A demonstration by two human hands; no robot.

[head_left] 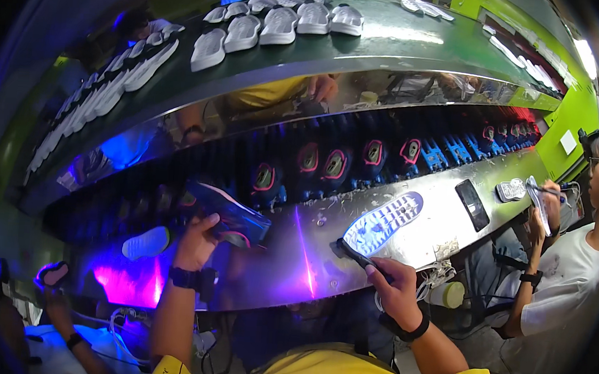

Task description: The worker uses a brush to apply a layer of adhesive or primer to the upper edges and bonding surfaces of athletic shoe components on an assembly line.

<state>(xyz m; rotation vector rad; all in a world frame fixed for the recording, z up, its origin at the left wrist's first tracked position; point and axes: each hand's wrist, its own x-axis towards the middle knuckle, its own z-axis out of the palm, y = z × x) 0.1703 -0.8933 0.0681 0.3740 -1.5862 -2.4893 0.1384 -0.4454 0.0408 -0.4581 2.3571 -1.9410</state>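
2 hands, both closed: your left hand (pixel 198 240) holds a dark-blue shoe upper (pixel 232 212) over the shiny metal bench (pixel 442 226); your right hand (pixel 397 284), a slim black brush (pixel 358 258) at the white-and-blue sole (pixel 386 223) lying there. Pushing hard could skid that unheld sole.

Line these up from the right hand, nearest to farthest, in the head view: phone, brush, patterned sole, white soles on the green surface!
1. Brush: in the right hand.
2. Patterned sole: ahead, on the metal table.
3. Phone: farther right, same table.
4. White soles: far ahead, on the green surface.
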